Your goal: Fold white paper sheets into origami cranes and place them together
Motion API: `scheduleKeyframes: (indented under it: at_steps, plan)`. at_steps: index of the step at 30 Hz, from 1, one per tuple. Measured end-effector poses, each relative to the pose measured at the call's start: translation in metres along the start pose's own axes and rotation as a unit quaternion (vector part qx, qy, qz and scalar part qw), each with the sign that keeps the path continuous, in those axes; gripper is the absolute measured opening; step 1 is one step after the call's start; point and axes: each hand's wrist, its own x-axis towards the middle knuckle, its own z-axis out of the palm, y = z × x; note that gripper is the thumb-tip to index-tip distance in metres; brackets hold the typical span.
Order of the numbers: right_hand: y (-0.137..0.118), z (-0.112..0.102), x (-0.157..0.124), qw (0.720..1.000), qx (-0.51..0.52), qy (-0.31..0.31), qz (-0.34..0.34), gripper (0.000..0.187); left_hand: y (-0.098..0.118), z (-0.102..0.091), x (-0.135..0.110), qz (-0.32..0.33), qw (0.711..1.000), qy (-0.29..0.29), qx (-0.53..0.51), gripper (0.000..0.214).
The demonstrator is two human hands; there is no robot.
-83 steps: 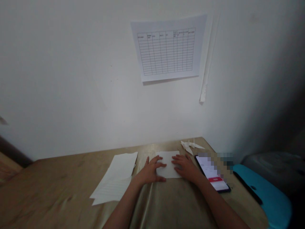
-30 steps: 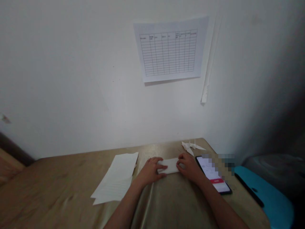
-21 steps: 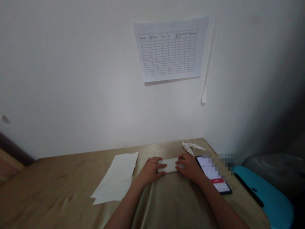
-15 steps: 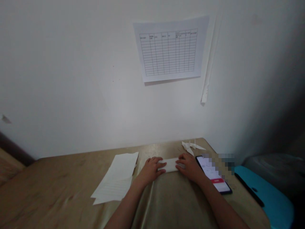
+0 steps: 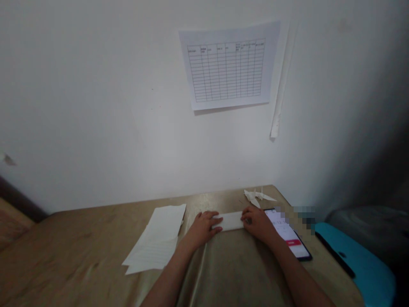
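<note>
A white strip of folded paper (image 5: 228, 221) lies flat on the brown table covering in front of me. My left hand (image 5: 204, 228) rests on its left end, with fingers and thumb spread over the paper. At the right end, my right hand (image 5: 258, 222) has its fingers curled and its thumb and fingertips together at the paper's edge. Part of that end is hidden under the fingers. A folded paper crane (image 5: 257, 196) sits just beyond my right hand.
Loose white sheets (image 5: 156, 238) lie to the left. A phone (image 5: 295, 243) with a lit screen is beside my right forearm. A turquoise case-like object (image 5: 364, 260) stands off the table's right edge. A printed table sheet (image 5: 230, 68) hangs on the wall behind.
My right hand has shifted slightly right along the paper, and its fingers have curled from lying flat to a pinch at the end. My left hand has stayed in place.
</note>
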Motion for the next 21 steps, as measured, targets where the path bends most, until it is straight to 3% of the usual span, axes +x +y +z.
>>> scheduleKeyframes:
  at_steps: [8,21]
  plan:
    - [-0.002,-0.0077,-0.0017,0.998,-0.045,0.003,0.032,0.021,-0.0036,0.0018,0.0013,-0.003,1.0,-0.006,-0.009,0.04]
    - [0.001,-0.0064,-0.0011,0.999,-0.036,0.0,0.041,0.022,-0.0035,0.0013,0.0001,-0.003,1.0,-0.006,-0.021,0.042]
